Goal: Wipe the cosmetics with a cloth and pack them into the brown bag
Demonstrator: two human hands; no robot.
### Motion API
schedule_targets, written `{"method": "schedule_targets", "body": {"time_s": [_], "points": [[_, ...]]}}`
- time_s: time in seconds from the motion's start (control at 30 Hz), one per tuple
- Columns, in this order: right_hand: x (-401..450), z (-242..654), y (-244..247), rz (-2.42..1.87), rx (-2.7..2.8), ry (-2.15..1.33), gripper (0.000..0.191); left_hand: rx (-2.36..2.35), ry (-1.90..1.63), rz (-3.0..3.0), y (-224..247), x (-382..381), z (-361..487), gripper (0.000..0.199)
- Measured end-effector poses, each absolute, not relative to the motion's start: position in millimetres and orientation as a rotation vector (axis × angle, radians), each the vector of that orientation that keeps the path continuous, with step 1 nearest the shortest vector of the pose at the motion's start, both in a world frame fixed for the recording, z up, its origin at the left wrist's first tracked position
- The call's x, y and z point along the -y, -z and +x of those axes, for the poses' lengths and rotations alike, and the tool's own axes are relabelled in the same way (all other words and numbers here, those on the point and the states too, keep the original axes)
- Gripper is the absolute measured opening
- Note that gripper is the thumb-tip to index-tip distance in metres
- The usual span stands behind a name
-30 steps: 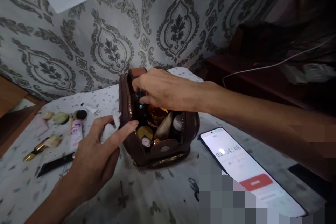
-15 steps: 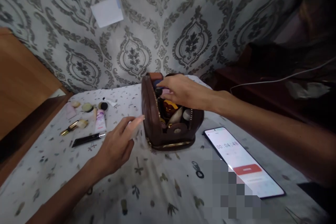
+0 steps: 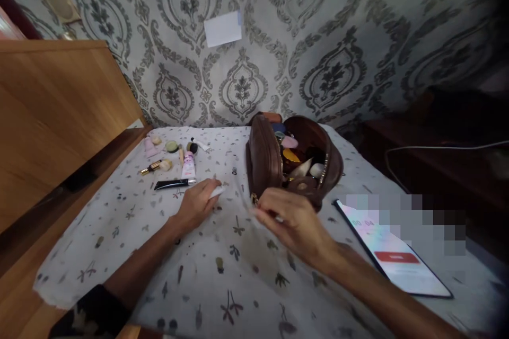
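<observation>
The brown zippered bag (image 3: 265, 156) stands open on the patterned cloth, its mouth showing an orange item (image 3: 291, 155), a pink item (image 3: 289, 142) and other small things. My right hand (image 3: 296, 222) is in front of the bag, fingers pinched close to the gold zipper end (image 3: 254, 198); what they hold, if anything, I cannot make out. To the left, my left hand (image 3: 196, 202) is closed around a small white object (image 3: 217, 191), mostly hidden by the fingers. Just beyond that hand lie a black tube (image 3: 173, 185) and a pink-and-white tube (image 3: 189, 165).
Further left lie a gold-and-black lipstick-like tube (image 3: 151, 167), a green round item (image 3: 172, 146), a pale pink tube (image 3: 150, 147) and a white tube (image 3: 200, 144). A phone (image 3: 397, 258) with a timer lies at right. A wooden panel (image 3: 59, 132) borders the left side.
My right hand has come out of the bag's mouth and down to its front. My left hand stays closed on the white object, now lower beside the black tube. The view has shifted left.
</observation>
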State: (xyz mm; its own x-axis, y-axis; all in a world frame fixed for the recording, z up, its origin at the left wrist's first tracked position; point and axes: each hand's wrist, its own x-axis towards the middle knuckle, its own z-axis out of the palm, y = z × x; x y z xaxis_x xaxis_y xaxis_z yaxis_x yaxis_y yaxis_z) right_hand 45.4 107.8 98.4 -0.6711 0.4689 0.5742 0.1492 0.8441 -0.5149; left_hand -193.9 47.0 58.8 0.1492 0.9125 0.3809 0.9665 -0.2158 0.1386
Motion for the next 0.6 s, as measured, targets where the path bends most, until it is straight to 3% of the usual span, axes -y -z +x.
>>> {"method": "schedule_targets", "body": {"time_s": [0.2,0.33,0.6], "points": [[-78,-6,-44,-0.68,2.075,-1.216,0.05,2.027,0.667,-1.969,-50,-50,-233,0.045],[-78,-29,-24,-0.821,1.667,-1.748,0.056,2.197,0.899,-1.629,-52,-54,-272,0.039],[-77,-22,-16,-0.786,1.642,-1.765,0.054,2.242,1.039,-1.356,-51,-52,-317,0.031]]}}
